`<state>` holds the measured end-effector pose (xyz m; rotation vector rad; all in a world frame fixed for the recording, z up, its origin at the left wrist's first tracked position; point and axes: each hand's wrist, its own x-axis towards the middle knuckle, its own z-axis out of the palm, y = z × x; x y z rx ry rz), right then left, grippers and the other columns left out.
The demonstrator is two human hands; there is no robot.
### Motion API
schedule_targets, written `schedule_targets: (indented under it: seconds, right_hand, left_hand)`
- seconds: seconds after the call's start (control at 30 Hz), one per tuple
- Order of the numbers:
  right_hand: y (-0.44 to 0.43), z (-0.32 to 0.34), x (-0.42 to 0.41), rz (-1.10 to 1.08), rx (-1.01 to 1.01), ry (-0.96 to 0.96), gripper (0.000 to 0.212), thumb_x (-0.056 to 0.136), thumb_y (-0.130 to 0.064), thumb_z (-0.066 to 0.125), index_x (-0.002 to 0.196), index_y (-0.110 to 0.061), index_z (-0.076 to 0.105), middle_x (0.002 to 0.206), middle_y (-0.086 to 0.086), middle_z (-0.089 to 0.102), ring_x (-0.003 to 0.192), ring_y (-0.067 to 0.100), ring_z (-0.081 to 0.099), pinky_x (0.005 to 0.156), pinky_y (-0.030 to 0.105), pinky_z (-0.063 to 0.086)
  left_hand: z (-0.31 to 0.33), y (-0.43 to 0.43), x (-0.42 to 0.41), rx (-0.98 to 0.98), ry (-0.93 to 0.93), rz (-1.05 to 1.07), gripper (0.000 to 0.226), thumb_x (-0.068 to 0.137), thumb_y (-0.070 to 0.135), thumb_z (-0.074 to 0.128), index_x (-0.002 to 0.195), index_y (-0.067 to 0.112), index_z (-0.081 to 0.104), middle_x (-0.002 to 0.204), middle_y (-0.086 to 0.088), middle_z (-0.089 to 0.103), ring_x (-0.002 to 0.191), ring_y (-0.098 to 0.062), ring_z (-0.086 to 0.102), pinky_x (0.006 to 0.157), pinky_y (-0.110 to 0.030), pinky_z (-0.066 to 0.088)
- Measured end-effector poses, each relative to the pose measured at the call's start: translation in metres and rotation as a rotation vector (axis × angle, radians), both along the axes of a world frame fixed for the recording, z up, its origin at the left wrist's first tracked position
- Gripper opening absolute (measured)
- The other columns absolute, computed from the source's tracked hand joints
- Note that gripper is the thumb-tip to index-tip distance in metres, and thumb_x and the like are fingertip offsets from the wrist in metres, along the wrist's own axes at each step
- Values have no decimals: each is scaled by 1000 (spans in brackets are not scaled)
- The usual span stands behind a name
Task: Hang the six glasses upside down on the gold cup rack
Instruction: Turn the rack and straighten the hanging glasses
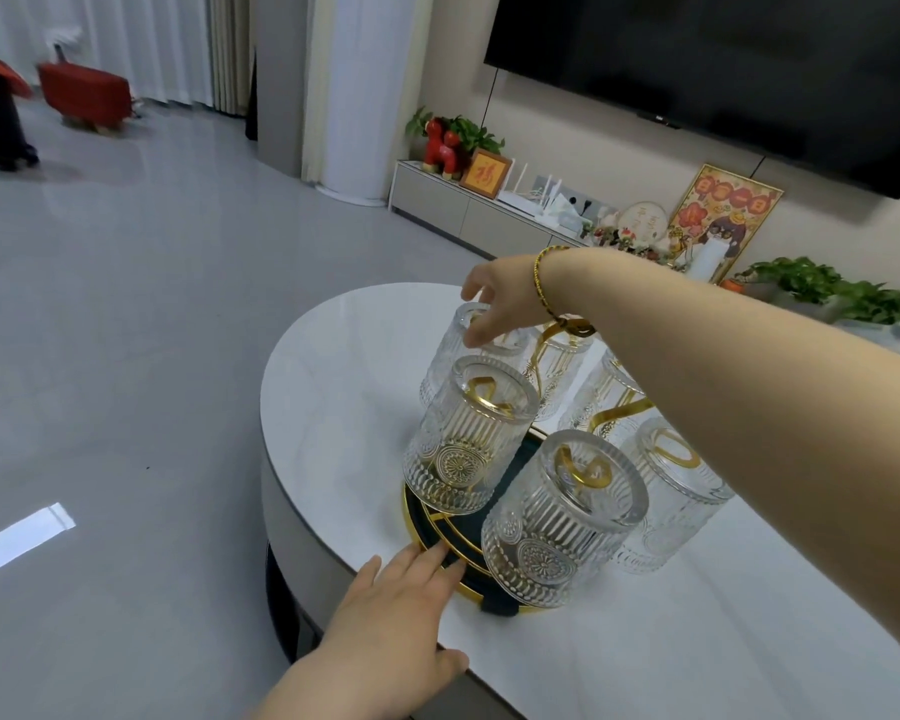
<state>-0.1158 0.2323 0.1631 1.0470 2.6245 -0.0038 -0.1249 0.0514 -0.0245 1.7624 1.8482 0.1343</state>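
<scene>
The gold cup rack (625,407) stands on a round dark tray with a gold rim (440,537) on the white table (333,387). Several ribbed clear glasses hang upside down on its arms: a near-left glass (463,439), a front glass (562,522), a right glass (671,501) and others behind. My right hand (500,304) reaches across the rack, its fingers closed over the base of the far-left glass (453,356). My left hand (401,589) lies flat with its fingertips on the tray's gold rim.
The table's rounded edge drops off to grey floor on the left. Behind are a low TV cabinet (468,210) with ornaments, a wall television (723,70) and green plants (827,288) at the right.
</scene>
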Motion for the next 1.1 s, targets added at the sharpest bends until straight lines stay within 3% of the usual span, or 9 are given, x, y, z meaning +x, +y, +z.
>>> schedule_targets:
  seconds: [0.33, 0.6, 0.73, 0.87, 0.97, 1.1]
  right_hand:
    - [6, -2, -6, 20, -34, 60, 62, 72, -49, 60, 123, -18, 43, 131, 5, 48, 115, 24, 47, 97, 39, 39]
    - [6, 0, 1, 11, -76, 97, 66, 72, -53, 57, 127, -21, 38, 137, 4, 42, 120, 25, 44, 102, 45, 36]
    - [-2, 9, 11, 57, -53, 232, 65, 73, -50, 57, 127, -20, 37, 137, 4, 42, 121, 23, 44, 103, 37, 35]
    - [-25, 21, 32, 166, -65, 401, 64, 71, -45, 61, 125, -20, 39, 130, 3, 47, 112, 14, 44, 90, 25, 34]
    - [-46, 20, 48, 253, -101, 333, 66, 66, -43, 67, 123, -23, 42, 126, -3, 49, 109, 9, 43, 91, 22, 32]
    - [-61, 5, 57, 320, 27, 32, 77, 60, -50, 69, 126, -29, 36, 132, -6, 46, 123, 17, 35, 105, 35, 23]
  left_hand:
    - [0, 1, 0, -8, -10, 0, 73, 89, 41, 46, 145, 29, 0, 157, 8, -9, 144, -13, -9, 118, -41, -6]
    - [-3, 0, 0, 4, -7, 3, 74, 88, 43, 46, 145, 29, 0, 157, 8, -9, 144, -13, -9, 118, -41, -6]
    - [-2, 0, 0, 10, -11, 5, 74, 88, 43, 47, 145, 30, 1, 157, 9, -9, 144, -13, -9, 118, -40, -6]
    - [-1, -1, 0, 17, -7, 8, 74, 88, 42, 46, 145, 29, 0, 157, 8, -9, 144, -13, -9, 118, -40, -6]
    - [-1, -3, 1, 25, -3, 15, 74, 88, 42, 47, 145, 28, 0, 157, 7, -9, 144, -14, -9, 118, -40, -5]
    - [-1, -4, 3, 28, 3, 21, 74, 88, 41, 47, 145, 29, 1, 157, 6, -8, 144, -15, -8, 118, -41, -4]
